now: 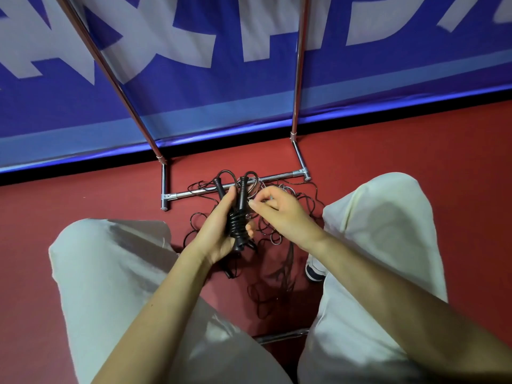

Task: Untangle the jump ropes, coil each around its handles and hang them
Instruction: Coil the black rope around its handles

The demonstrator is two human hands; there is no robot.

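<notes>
Blue banner (166,101), red floor (83,200)

This looks like a sports hall or a gym, because the red floor (83,195) is smooth like a court surface, a big blue banner (194,87) with large white letters runs along its edge, and a chrome metal rack (235,187) stands on the floor before it.

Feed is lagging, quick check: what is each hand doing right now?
Left hand: closed around the two black handles, rope coiled around them.
Right hand: fingers pinching the loose rope beside the handles.
</notes>
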